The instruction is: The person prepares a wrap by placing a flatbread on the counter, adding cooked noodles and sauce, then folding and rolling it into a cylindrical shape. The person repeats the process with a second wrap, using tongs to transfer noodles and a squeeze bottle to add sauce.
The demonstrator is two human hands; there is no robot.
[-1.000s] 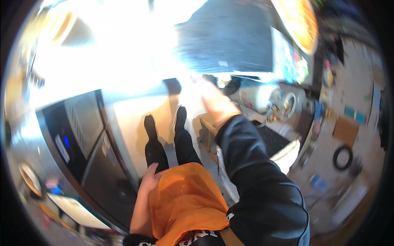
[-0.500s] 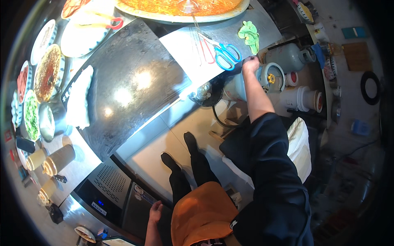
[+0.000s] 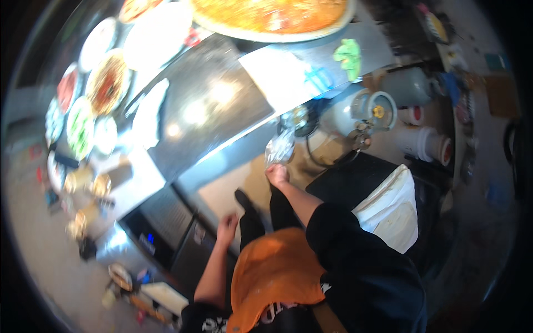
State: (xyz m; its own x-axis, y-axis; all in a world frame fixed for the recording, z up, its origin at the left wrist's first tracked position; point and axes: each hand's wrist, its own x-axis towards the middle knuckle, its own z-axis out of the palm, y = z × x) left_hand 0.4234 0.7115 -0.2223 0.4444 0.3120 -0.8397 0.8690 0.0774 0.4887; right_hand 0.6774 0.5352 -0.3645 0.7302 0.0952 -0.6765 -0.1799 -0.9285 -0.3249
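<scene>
In front of the counter edge, my right hand is closed round the gathered end of a clear, crinkled plastic bag. The bag stretches up from the fist toward the counter. My left hand hovers lower and to the left, beside the orange apron. Blur smears its fingers, and no object shows in it. On the counter's right part are blue-handled scissors and a crumpled green cloth, both apart from my hands.
A large dish of orange-red food stands at the back. Several bowls, including one of chopped greens, line the left, with squeeze bottles nearer. A dark metal plate fills the counter's middle. Gas cylinders and a white sack stand right.
My right hand has come from beside the gas cylinder down and left, and now has the clear bag in it. My left hand has risen a little. The view has shifted.
</scene>
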